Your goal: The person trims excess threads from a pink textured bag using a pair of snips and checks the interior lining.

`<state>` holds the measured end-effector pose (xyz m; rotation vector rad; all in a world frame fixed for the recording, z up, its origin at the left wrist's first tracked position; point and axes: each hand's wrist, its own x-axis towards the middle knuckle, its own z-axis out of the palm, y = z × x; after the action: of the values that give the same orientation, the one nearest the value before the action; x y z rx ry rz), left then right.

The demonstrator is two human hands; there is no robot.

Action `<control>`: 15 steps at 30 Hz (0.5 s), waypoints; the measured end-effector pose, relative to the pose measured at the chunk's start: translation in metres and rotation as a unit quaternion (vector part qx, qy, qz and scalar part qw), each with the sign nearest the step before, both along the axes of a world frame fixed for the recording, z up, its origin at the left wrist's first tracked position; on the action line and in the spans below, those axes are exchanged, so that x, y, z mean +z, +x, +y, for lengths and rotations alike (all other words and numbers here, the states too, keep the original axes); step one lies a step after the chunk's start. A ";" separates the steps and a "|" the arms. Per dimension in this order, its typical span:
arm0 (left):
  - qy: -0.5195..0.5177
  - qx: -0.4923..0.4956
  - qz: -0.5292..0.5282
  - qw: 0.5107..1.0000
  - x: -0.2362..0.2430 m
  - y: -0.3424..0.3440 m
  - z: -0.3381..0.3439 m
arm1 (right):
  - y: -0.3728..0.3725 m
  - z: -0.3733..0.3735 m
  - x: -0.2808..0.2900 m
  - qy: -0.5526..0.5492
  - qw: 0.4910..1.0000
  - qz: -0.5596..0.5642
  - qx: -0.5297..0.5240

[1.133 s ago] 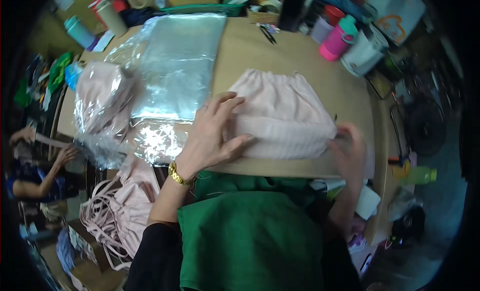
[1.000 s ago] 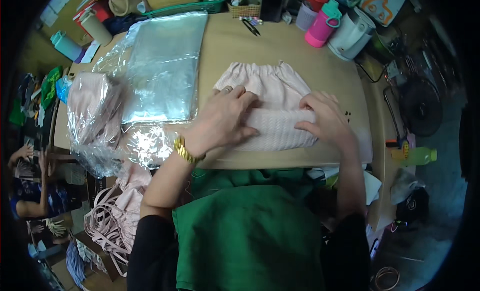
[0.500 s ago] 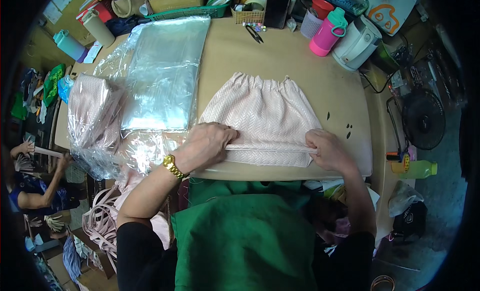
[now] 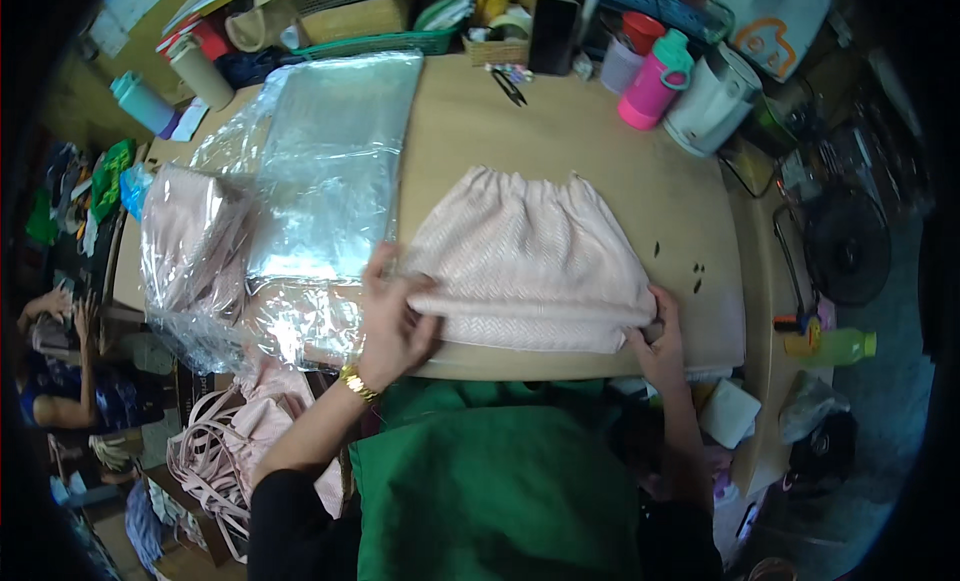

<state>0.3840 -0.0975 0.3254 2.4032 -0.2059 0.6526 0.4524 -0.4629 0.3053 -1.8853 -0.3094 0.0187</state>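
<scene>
A pale pink bag [image 4: 530,246] of woven-textured material lies flat on the table, its gathered top pointing away from me. Across its lower part runs a raised fold, with a flat strip of the bag nearer to me. My right hand [image 4: 658,341] grips the bag's lower right corner, thumb below and fingers curled round the end of the fold. At the left end of the fold is my left hand [image 4: 392,316], a gold watch on its wrist. Its fingers are spread and a little blurred beside the bag's edge.
Clear plastic sleeves [image 4: 330,161] lie stacked left of the bag, next to a plastic-wrapped pink bundle [image 4: 190,236]. Thread snips [image 4: 508,87], a phone [image 4: 553,36], a pink bottle [image 4: 652,86] and a kettle [image 4: 712,99] stand or lie farther back. Pink straps [image 4: 205,446] hang lower left; another person [image 4: 75,381] works beyond.
My left hand has gone from pressing on the bag to spread fingers at its left edge. My right hand has shifted its grip round the lower right corner. The whole view has tilted slightly.
</scene>
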 end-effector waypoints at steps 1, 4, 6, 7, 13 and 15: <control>-0.126 0.078 0.015 0.989 -0.004 -0.005 -0.003 | -0.007 0.004 0.006 -0.009 1.000 0.021 0.010; -0.283 0.008 0.105 0.953 -0.025 -0.009 0.010 | -0.002 0.016 0.005 0.089 0.995 0.038 0.025; -0.303 -0.020 0.103 0.947 -0.008 -0.002 0.010 | 0.007 0.004 -0.006 0.122 0.991 0.058 0.010; -0.361 -0.040 0.136 0.922 -0.001 -0.002 0.013 | 0.012 0.000 -0.009 0.160 0.984 0.081 0.011; -0.346 0.011 0.152 0.926 -0.029 0.010 0.019 | 0.020 -0.011 -0.033 0.108 0.990 0.061 -0.073; -0.307 0.018 0.136 0.942 -0.041 0.009 0.018 | 0.018 -0.016 -0.034 0.000 0.994 0.060 -0.092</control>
<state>0.3933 -0.0794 0.2847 1.8601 0.1438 0.3246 0.4702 -0.4792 0.2709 -1.8962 -0.0519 0.0078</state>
